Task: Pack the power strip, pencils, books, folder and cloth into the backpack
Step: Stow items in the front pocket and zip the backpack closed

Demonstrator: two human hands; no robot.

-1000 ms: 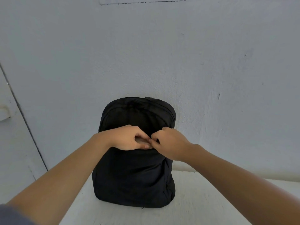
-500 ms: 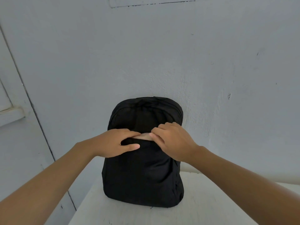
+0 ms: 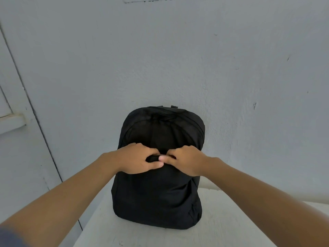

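The black fabric backpack (image 3: 156, 196) stands upright at 12 o'clock on the white tabletop (image 3: 231, 221), its front-pocket seam (image 3: 152, 158) running 9 to 3, where the left hand (image 3: 137, 158) pinches the fabric and the right hand (image 3: 186, 160), equally near, pinches it from 3 o'clock.

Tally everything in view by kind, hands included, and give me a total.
Black backpack: 1
Hands: 2 (left hand, right hand)
White table: 1
Total: 4

one head-worn view looks forward and down, close on the backpack (image 3: 158, 193) against the wall (image 3: 231, 68).
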